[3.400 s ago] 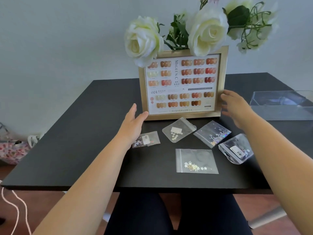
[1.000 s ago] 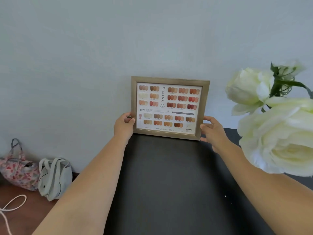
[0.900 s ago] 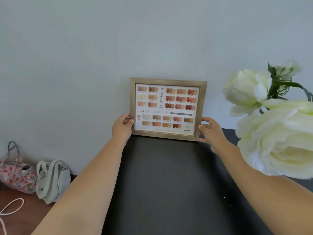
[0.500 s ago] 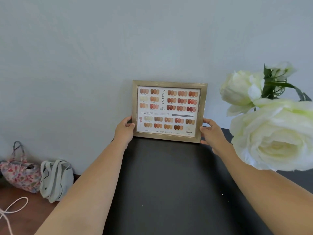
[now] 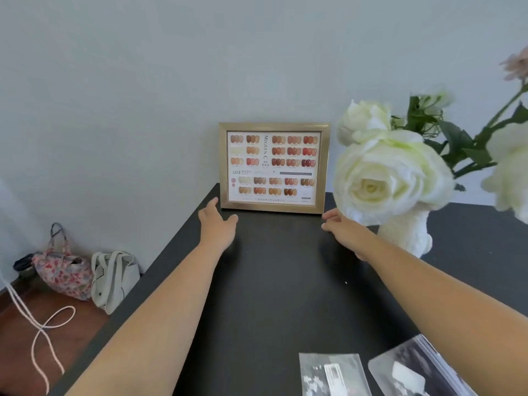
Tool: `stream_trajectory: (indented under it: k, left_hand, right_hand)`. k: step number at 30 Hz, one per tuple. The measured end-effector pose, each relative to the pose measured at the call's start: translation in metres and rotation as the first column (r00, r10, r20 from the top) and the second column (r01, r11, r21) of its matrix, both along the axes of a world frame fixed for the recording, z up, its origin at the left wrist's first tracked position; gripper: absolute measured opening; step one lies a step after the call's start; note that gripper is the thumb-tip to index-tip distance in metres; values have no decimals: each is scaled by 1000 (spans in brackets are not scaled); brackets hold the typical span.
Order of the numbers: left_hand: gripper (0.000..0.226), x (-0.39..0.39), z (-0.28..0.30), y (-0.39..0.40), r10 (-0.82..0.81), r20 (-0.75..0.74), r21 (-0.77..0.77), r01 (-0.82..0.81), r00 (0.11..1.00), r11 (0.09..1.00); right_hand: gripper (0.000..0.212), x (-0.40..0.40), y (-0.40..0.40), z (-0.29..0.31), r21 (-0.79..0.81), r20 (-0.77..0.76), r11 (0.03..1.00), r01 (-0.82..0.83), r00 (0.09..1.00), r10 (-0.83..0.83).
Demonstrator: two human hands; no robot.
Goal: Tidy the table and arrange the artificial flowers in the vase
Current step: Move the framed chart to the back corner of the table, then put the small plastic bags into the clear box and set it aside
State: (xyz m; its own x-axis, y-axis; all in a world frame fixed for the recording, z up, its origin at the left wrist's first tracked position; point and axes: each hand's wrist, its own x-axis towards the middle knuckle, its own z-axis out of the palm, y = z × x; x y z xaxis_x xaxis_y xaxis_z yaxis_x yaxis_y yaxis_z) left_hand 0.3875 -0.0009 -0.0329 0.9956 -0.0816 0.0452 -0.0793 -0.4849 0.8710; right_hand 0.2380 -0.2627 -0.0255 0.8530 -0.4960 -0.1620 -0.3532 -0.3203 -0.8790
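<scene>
A gold-framed colour chart (image 5: 273,165) stands upright at the far left corner of the black table (image 5: 271,281), against the wall. My left hand (image 5: 217,224) hovers just in front of the frame's lower left corner, fingers apart, holding nothing. My right hand (image 5: 341,224) is a little off its lower right corner, also empty. White artificial roses (image 5: 388,178) with green leaves stand in a white vase (image 5: 405,234) at the right, close to my right forearm.
Two clear plastic bags (image 5: 333,374) (image 5: 414,372) lie at the near edge. On the floor at the left sit a floral bag (image 5: 61,270), a white bag (image 5: 113,277) and a loose cord (image 5: 43,324). The table's left edge runs close to my left arm.
Both hands have let go of the frame and pulled back a little. The frame now stands alone against the wall. The view has tilted down, showing the vase and bags.
</scene>
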Motion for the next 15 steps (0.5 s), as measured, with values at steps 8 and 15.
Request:
stream_trajectory:
  k: [8,15]
  left_hand:
    - [12,-139,-1,-4,-385,67,179,368,921,912]
    - [33,-237,17,4,-638,-45,401,599,769,693]
  right_hand:
    - [12,-106,12,22,-419,-318,688,-592,806,499]
    - [62,-197,-6,39,-225,-521,572,-789,594,613]
